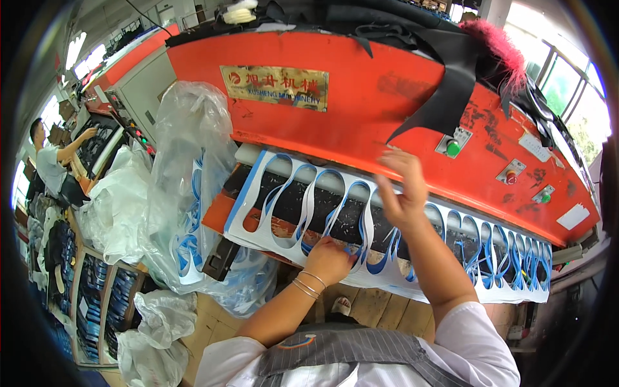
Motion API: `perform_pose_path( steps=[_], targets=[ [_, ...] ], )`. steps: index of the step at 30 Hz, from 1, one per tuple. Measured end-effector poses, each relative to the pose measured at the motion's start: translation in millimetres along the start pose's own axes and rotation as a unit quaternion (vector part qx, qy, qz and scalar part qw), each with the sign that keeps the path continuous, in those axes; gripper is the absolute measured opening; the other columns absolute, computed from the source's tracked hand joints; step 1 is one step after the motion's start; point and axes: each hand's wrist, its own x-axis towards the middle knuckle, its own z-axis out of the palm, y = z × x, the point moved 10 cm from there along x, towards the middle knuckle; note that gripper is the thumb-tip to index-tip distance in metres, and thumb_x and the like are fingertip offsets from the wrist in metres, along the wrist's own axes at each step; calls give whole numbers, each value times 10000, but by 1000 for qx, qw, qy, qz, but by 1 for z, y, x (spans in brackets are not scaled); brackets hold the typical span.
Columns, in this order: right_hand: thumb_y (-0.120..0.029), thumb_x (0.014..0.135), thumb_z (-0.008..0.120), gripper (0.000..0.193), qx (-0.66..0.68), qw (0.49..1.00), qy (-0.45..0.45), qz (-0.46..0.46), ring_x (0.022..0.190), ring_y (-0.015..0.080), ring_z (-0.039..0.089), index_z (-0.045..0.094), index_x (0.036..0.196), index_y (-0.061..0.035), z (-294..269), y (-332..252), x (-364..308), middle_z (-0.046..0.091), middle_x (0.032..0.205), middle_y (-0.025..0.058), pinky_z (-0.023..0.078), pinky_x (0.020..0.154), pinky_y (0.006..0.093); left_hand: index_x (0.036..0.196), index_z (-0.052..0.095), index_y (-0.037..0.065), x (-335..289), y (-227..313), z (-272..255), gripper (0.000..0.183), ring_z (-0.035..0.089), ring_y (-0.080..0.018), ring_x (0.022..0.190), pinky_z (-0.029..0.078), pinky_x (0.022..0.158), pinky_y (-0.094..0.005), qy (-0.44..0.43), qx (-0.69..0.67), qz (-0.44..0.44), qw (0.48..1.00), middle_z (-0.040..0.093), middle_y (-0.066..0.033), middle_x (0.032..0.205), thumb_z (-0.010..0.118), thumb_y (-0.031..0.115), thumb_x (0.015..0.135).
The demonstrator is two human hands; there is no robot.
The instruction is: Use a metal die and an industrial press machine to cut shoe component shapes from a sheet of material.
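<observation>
A long white-and-blue layered sheet (261,240) with a row of elongated cut-out holes lies across the black bed of a red machine (361,84). My left hand (329,261) is at the sheet's near edge, its fingers curled closed on a strip between two holes; a bit of blue shows by the fingertips. Raised above the sheet's far edge, my right hand (406,190) is open, fingers apart and holding nothing. To its right the sheet's strips stand bunched, with blue layers showing between the white ones.
A green button (453,148) and a red button (511,177) are on the machine's front. Black material (445,90) drapes over its top. Clear plastic bags (193,129) with blue-and-white pieces stand at left. Beyond, a person (55,161) works at another machine near shelves (97,309) of dark pieces.
</observation>
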Motion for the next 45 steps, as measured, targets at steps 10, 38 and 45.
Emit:
perform_pose_path(
  steps=[10, 38, 45],
  targets=[
    [-134, 794, 705, 307, 25, 974, -174, 141, 992, 330, 567, 617, 1075, -47, 156, 31, -85, 607, 1075, 141, 495, 826, 397, 842, 726, 54, -76, 0, -20, 281, 655, -298, 736, 509, 710, -398, -286, -384, 48, 876, 684, -132, 769, 594, 297, 884],
    [-133, 719, 718, 633, -251, 811, -529, 6, 1338, 283, 378, 521, 1316, -204, 298, 57, -97, 424, 1421, 88, 367, 1056, 446, 856, 565, 86, -64, -187, -13, 278, 352, -445, 1328, 125, 1113, -573, 128, -127, -61, 982, 431, -338, 1348, 694, 323, 790],
    [-100, 721, 690, 551, -195, 818, -533, -91, 1372, 266, 329, 567, 1250, -192, 323, 66, -107, 389, 1441, 89, 307, 1112, 447, 981, 588, 70, -60, -185, -36, 313, 422, -430, 1268, 241, 1091, -521, 213, -162, -37, 963, 449, -344, 1314, 724, 264, 776]
  ],
)
